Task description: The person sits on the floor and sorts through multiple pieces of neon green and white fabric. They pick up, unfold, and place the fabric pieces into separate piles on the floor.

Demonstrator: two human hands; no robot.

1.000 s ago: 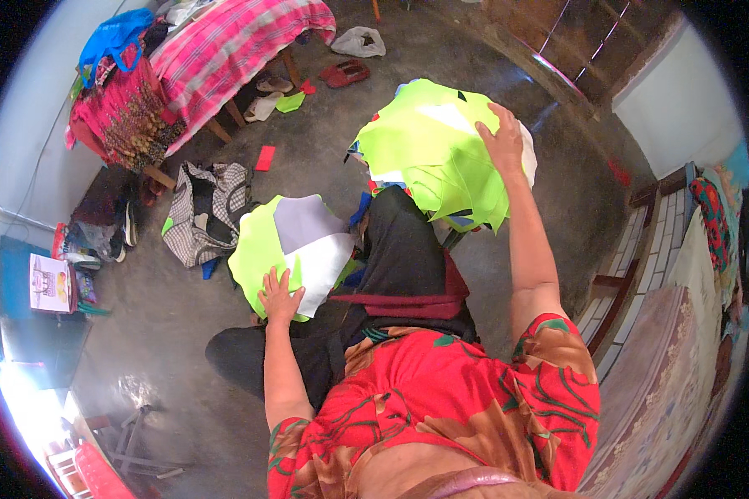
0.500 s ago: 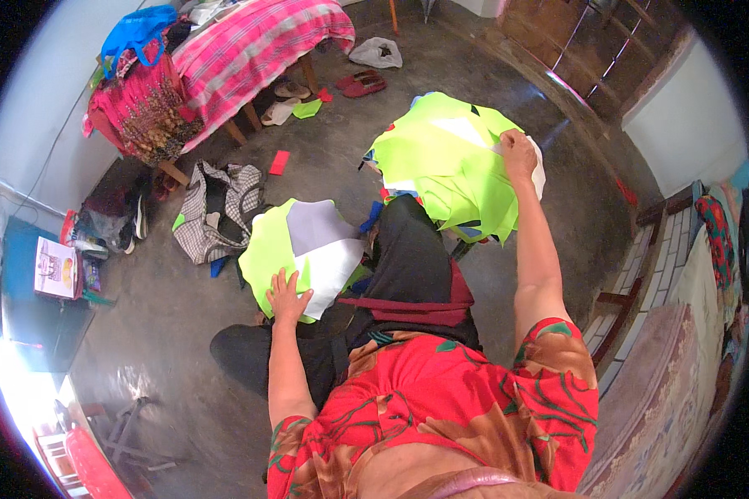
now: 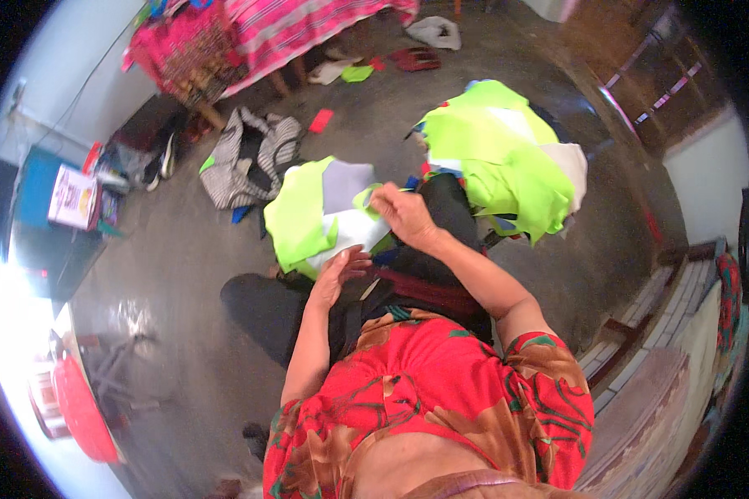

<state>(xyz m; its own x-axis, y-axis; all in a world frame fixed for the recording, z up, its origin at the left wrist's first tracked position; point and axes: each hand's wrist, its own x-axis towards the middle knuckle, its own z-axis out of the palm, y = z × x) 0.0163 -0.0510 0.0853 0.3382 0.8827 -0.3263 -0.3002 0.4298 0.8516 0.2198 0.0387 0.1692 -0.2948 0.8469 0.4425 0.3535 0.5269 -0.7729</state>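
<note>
Pinched in my right hand (image 3: 404, 216) is a small strip of neon-green cloth (image 3: 363, 198), held over the nearer spread of cloth pieces (image 3: 295, 218). That spread, of flat neon-green, grey and white pieces, lies by my legs. At its near edge rests my left hand (image 3: 339, 274), fingers stretched out and loosely apart. Just right of my knee is a larger heap of neon-green cloth pieces (image 3: 499, 154), with white and a few blue and red bits showing around it.
A checked cloth bag (image 3: 229, 179) lies on the floor to the left, near a red scrap (image 3: 321, 121). Farther off stand a bed with a pink plaid cover (image 3: 308, 29), dark red shoes (image 3: 414, 59) and a white plastic bag (image 3: 435, 33). A red chair (image 3: 83, 412) is at lower left.
My right hand has come from the larger heap to the nearer spread, now with a green strip in it. My left hand has slid to the spread's near edge. The view has shifted.
</note>
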